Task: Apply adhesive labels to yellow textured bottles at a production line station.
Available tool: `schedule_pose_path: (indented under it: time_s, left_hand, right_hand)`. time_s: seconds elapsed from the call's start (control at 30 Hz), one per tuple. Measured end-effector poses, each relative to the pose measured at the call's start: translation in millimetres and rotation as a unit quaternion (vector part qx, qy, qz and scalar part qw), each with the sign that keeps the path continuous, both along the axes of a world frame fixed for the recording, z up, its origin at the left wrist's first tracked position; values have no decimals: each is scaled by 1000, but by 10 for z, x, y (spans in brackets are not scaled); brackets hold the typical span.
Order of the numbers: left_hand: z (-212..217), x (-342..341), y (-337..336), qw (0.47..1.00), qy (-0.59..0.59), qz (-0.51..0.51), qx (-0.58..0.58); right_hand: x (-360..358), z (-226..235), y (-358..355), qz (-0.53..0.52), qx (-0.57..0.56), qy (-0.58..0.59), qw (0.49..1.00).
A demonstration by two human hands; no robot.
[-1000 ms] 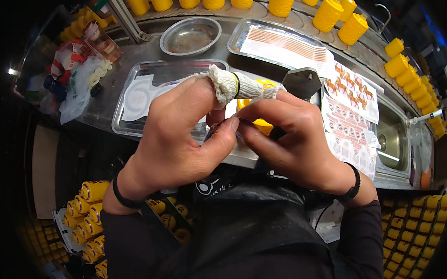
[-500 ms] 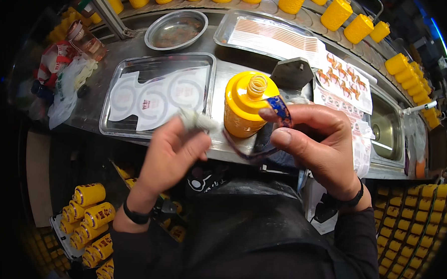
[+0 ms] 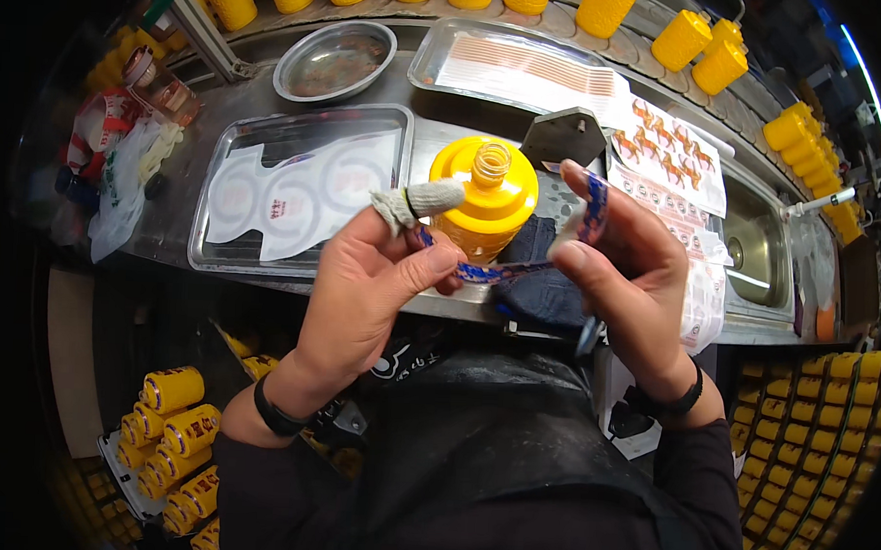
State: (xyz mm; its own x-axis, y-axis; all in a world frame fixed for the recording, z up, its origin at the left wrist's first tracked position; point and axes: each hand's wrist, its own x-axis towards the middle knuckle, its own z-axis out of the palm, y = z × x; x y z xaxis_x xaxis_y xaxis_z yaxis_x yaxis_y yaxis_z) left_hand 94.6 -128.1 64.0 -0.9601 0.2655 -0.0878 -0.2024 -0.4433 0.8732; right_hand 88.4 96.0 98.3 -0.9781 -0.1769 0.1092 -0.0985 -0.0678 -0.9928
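A narrow blue strip with an orange-and-white pattern (image 3: 500, 274) sags in a curve between my two hands. My left hand (image 3: 361, 286) pinches one end between thumb and fingers; a grey cloth cover (image 3: 419, 201) wraps its raised index finger. My right hand (image 3: 642, 274) pinches the other end, which bends upward along the fingers. Just beyond the strip stands a yellow bottle (image 3: 503, 201), upright, with a clear, uncapped threaded neck. My left index finger overlaps its side in view, and whether they touch I cannot tell. A dark blue folded cloth (image 3: 543, 294) lies beside the bottle.
A metal tray (image 3: 199, 250) with white printed sheets sits left, a round metal bowl (image 3: 380, 74) behind it. Another tray (image 3: 425, 70) holds striped sheets. Printed decal sheets (image 3: 673, 177) and a sink (image 3: 776, 299) are right. Yellow bottles (image 3: 604, 12) line the conveyor behind.
My left hand has moved right and up to the strip and now grips its free end. My right hand has turned, drawing the strip out between both hands. Bottles on the conveyor have shifted.
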Motion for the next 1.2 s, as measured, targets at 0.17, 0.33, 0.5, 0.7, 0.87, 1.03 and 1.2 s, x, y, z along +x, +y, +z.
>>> schedule_pose_path:
  time_s: [0.17, 0.33, 0.5, 0.7, 0.87, 1.03, 1.2]
  left_hand:
    - [-136, -171, 145, 960, 170, 131, -180]
    - [-197, -299, 117, 887, 260, 164, -346]
    - [-233, -425, 84, 883, 267, 191, -336]
    - [-391, -533, 42, 954, 189, 152, -176]
    - [-441, -520, 125, 984, 159, 54, -58]
    - [-452, -529, 114, 987, 131, 35, -89]
    - [-438, -577, 90, 989, 117, 19, -92]
  right_hand:
    - [-320, -423, 15, -34, 64, 100, 992]
    - [-494, -580, 16, -51, 100, 140, 984]
    - [-542, -543, 12, -62, 146, 160, 974]
    - [-684, -672, 93, 21, 37, -41, 998]
    - [-666, -669, 61, 71, 34, -33, 996]
    - [-699, -643, 59, 79, 125, 4, 989]
    - [-723, -694, 51, 72, 73, 1, 995]
